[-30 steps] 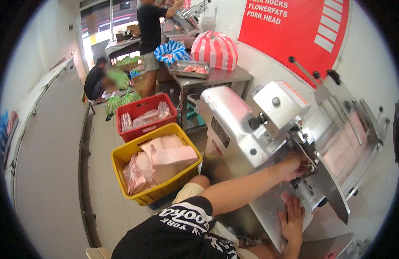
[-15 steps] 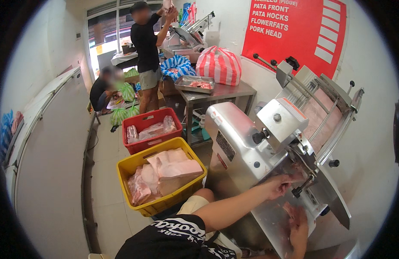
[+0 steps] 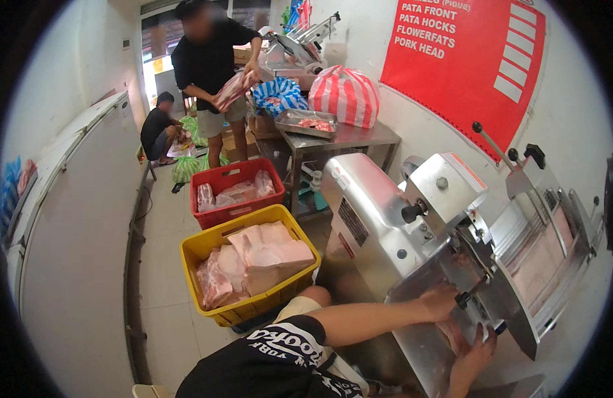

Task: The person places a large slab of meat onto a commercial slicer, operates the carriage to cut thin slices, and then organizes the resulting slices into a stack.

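A metal meat slicer (image 3: 359, 192) stands in front of me on the right, with a block of meat (image 3: 548, 262) on its sliding carriage (image 3: 538, 219). My left hand (image 3: 439, 302) is at the slicer's front, below the blade area; its fingers are turned away and blurred. Just below it, thin meat slices (image 3: 454, 337) lie between my two hands over the metal receiving plate (image 3: 412, 338). Curled against those slices from the right is my right hand (image 3: 475, 355), its fingers pointing up. How much of the meat each hand bears is partly hidden.
At left of the slicer are a yellow crate (image 3: 253, 308) of meat slabs and a red crate (image 3: 236, 169) of bagged meat. A steel table (image 3: 359, 142) holds a tray and striped bags. One person stands holding meat; another crouches. A white freezer (image 3: 80, 232) lines the left.
The slicer's carriage with the meat block has slid right. My left hand has dropped lower, nearer my right hand, which has moved right. The standing person has lowered a piece of meat.
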The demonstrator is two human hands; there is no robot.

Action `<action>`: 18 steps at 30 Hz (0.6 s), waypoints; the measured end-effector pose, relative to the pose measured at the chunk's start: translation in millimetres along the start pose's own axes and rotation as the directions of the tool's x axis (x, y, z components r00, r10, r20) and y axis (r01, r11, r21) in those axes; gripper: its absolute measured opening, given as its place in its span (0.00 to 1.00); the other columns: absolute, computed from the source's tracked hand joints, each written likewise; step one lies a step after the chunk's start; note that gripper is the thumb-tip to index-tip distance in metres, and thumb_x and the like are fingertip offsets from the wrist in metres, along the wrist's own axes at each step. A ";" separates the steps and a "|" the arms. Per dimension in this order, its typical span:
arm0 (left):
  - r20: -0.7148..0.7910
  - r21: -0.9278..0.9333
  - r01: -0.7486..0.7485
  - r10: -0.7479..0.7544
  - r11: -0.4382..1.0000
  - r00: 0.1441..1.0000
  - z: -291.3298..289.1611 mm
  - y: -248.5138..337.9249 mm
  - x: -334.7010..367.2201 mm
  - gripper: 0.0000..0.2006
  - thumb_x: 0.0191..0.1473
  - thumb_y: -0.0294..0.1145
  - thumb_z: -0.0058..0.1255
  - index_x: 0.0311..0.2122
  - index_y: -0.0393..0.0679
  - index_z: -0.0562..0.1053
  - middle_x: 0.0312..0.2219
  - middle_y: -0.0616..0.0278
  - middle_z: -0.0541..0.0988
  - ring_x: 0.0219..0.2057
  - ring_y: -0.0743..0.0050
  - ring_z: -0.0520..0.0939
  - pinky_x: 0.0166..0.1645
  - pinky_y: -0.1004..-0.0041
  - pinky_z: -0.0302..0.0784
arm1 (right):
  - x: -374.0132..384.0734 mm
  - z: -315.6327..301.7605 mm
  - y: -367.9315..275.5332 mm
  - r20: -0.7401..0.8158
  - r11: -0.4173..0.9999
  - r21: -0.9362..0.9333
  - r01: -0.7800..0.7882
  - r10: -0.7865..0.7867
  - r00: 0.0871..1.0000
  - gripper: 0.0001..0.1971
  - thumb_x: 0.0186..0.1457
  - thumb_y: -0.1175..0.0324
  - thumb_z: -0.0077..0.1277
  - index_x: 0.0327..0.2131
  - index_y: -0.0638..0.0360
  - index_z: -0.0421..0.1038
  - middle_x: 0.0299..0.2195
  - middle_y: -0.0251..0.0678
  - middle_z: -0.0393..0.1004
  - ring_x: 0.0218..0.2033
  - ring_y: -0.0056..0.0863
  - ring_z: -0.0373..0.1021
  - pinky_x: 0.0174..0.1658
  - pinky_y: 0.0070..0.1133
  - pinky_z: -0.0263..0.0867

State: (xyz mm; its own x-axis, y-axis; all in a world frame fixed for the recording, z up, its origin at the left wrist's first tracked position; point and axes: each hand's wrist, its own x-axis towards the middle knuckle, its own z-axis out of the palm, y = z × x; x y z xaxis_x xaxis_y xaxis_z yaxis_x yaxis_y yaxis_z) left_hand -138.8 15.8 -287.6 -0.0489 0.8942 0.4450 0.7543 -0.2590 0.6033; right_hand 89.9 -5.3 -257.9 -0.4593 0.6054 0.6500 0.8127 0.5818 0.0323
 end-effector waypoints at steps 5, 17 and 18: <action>0.010 -0.901 0.110 -0.232 0.420 0.973 -18.8 9.3 52.2 0.10 0.50 0.32 0.57 0.38 0.42 0.74 0.34 0.61 0.78 0.36 0.64 0.80 0.44 0.70 0.78 | 1.8 -11.6 -28.5 0.439 0.963 0.263 0.052 -0.168 0.883 0.35 0.50 0.58 0.56 0.62 0.51 0.60 0.64 0.44 0.58 0.66 0.51 0.51 0.63 0.56 0.43; 0.544 -0.803 0.439 -0.195 -0.403 0.816 -22.6 -50.7 60.8 0.06 0.59 0.37 0.51 0.32 0.48 0.73 0.23 0.67 0.72 0.16 0.80 0.67 0.18 0.81 0.63 | 7.6 -6.7 -25.0 0.478 0.964 0.262 0.051 -0.176 0.861 0.41 0.53 0.43 0.53 0.66 0.47 0.54 0.67 0.41 0.55 0.68 0.46 0.50 0.65 0.53 0.43; 0.571 -0.770 0.414 -0.234 -0.485 0.787 -23.5 -60.9 56.4 0.05 0.59 0.36 0.51 0.34 0.48 0.74 0.23 0.67 0.73 0.16 0.80 0.68 0.18 0.81 0.64 | 6.7 -3.8 -22.8 0.459 0.957 0.281 0.070 -0.199 0.866 0.40 0.53 0.43 0.52 0.66 0.46 0.54 0.67 0.42 0.55 0.68 0.47 0.49 0.64 0.54 0.43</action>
State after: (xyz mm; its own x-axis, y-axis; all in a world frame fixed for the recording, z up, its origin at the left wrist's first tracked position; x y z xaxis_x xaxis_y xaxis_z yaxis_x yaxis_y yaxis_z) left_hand -202.9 73.4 -283.7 0.1589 0.9729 -0.1681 -0.8906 0.2147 0.4010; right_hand 69.6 -16.6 -251.4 -0.7237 0.6580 0.2080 0.6446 0.7522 -0.1369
